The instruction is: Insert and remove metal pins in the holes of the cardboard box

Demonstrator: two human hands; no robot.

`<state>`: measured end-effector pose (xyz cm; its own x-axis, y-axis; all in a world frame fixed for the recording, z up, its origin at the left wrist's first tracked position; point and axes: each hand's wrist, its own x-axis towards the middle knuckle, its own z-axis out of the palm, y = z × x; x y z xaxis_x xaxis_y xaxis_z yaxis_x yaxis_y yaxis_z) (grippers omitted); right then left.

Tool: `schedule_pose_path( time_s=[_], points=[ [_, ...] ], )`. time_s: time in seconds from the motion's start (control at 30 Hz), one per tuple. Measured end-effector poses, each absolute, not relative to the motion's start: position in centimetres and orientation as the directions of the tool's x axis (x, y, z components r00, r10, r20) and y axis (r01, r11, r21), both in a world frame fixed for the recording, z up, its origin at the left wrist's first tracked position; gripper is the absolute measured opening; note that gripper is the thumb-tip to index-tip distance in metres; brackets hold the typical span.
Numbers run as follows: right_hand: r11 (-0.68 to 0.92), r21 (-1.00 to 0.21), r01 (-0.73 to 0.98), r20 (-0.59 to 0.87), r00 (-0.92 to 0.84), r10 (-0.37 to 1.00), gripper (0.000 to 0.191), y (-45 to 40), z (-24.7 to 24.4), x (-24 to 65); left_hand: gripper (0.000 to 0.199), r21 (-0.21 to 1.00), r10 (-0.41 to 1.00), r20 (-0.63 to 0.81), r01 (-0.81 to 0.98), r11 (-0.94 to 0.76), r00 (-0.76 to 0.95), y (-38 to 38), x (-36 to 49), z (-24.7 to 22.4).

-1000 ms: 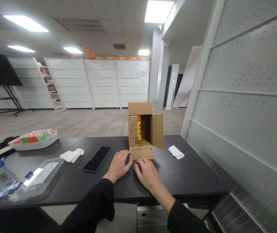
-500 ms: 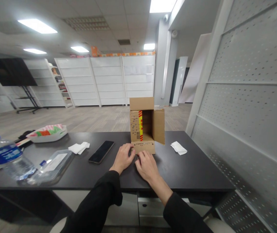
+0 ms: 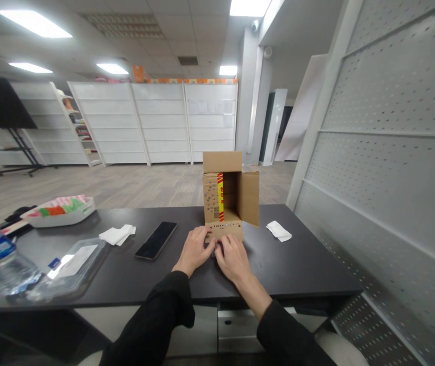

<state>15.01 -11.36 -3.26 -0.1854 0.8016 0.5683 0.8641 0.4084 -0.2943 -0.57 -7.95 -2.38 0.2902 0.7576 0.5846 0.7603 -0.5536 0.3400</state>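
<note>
An open cardboard box (image 3: 210, 198) stands on its side at the far edge of the desk, its mouth towards me. Its lower flap (image 3: 225, 230), with a row of dark holes, hangs down in front, and a yellow-and-red tape strip runs down the left flap. My left hand (image 3: 194, 249) is closed, fingertips at the lower flap's left corner. Close beside it, my right hand (image 3: 234, 258) is curled shut against the same flap. A small thin thing (image 3: 214, 248) shows between the two thumbs; the fingers mostly hide it, and its kind is unclear.
A black phone (image 3: 157, 240) and a folded tissue (image 3: 118, 235) lie left of my hands, another tissue (image 3: 278, 231) to the right. Further left are a clear plastic case (image 3: 72, 267), a water bottle (image 3: 2, 262) and a white basket (image 3: 59, 217). A perforated panel (image 3: 389, 152) borders the right.
My view has turned slightly right, so the background and left-hand objects shift left. The right fingers have drawn in slightly, and the small thing between my thumbs now shows as a thin sliver.
</note>
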Motion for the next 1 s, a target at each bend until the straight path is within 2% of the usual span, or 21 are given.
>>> schedule_pose_path(
  time_s=[0.3,0.63,0.8,1.0],
  points=[
    [0.352,-0.264,0.898,0.599,-0.133,0.79,0.014,-11.35,-3.26,15.16,0.017,0.339,0.741,0.585,0.73,-0.593,0.33,-7.93,-0.48,-2.34],
    [0.374,-0.301,0.877,0.587,-0.138,0.797,0.013,-11.83,-2.89,14.87,0.015,0.337,0.733,0.588,0.721,-0.606,0.341,-8.35,-0.7,-2.47],
    [0.376,-0.356,0.856,0.576,-0.116,0.809,0.013,-11.98,-2.92,14.89,0.016,0.334,0.732,0.583,0.717,-0.612,0.353,-8.48,-0.72,-2.45],
    [0.364,-0.484,0.796,0.558,-0.04,0.829,0.011,-11.59,-3.09,15.34,0.018,0.324,0.726,0.588,0.718,-0.615,0.357,-8.38,-0.77,-2.82]
  ],
)
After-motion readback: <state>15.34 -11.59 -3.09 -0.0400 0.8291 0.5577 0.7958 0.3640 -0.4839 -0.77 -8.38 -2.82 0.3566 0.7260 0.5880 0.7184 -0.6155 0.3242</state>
